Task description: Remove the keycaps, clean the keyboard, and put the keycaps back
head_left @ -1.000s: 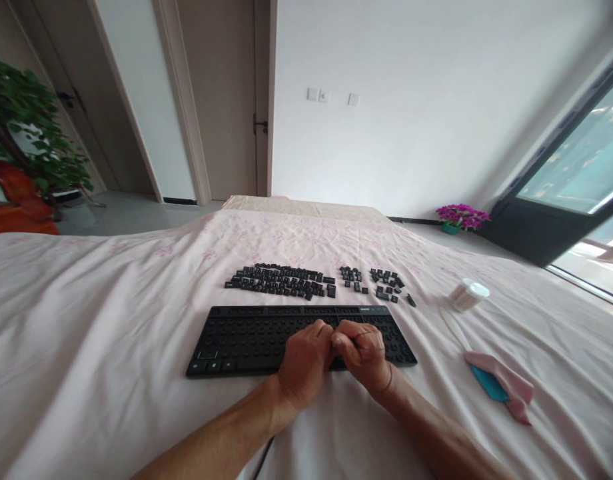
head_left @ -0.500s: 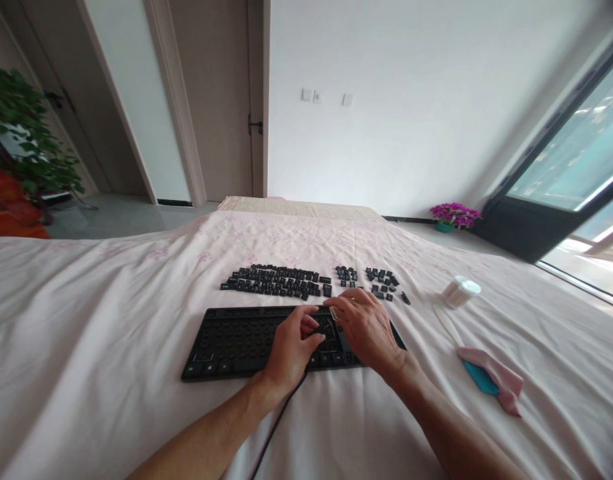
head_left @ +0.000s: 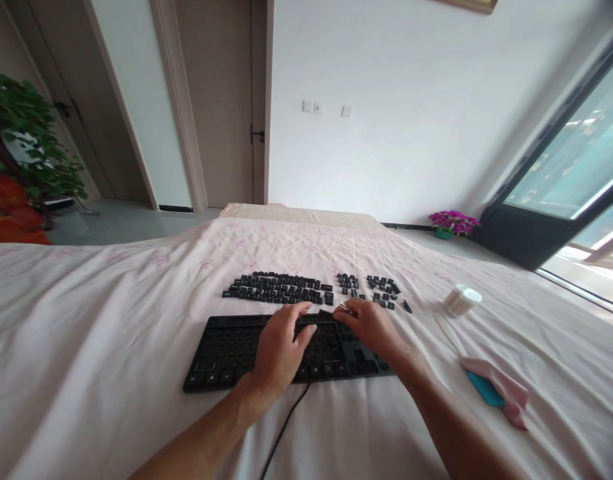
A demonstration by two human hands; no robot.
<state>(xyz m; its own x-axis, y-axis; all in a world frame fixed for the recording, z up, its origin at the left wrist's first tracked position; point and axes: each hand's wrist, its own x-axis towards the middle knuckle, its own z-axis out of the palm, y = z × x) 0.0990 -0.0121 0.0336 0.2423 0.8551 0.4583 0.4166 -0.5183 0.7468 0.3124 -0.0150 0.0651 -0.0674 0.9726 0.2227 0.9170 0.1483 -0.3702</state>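
A black keyboard (head_left: 226, 347) lies on the bedspread, with most of its keycaps off and a bottom row of keys still on. My left hand (head_left: 281, 347) is over its middle, thumb and fingers apart, with nothing visible between them. At the upper right of the keyboard, my right hand (head_left: 371, 327) is closed on a thin, shiny wire tool that looks like a keycap puller (head_left: 344, 307). Close to its fingertips is a long black keycap (head_left: 325, 313); whether the tool grips it I cannot tell. Behind the keyboard, loose keycaps (head_left: 281, 289) lie in grouped rows.
A white lidded container (head_left: 463, 300) stands to the right, with a pink and blue cloth (head_left: 496, 390) nearer me. The keyboard's black cable (head_left: 286, 420) runs toward me. Folds ripple the pale bedspread (head_left: 111, 333). Purple flowers (head_left: 454, 222) stand on the floor beyond.
My left hand has moved left and its fingers have opened wider. My right hand has shifted toward the keyboard's top edge, and a long black keycap now shows by its fingertips. The view has tilted slightly up.
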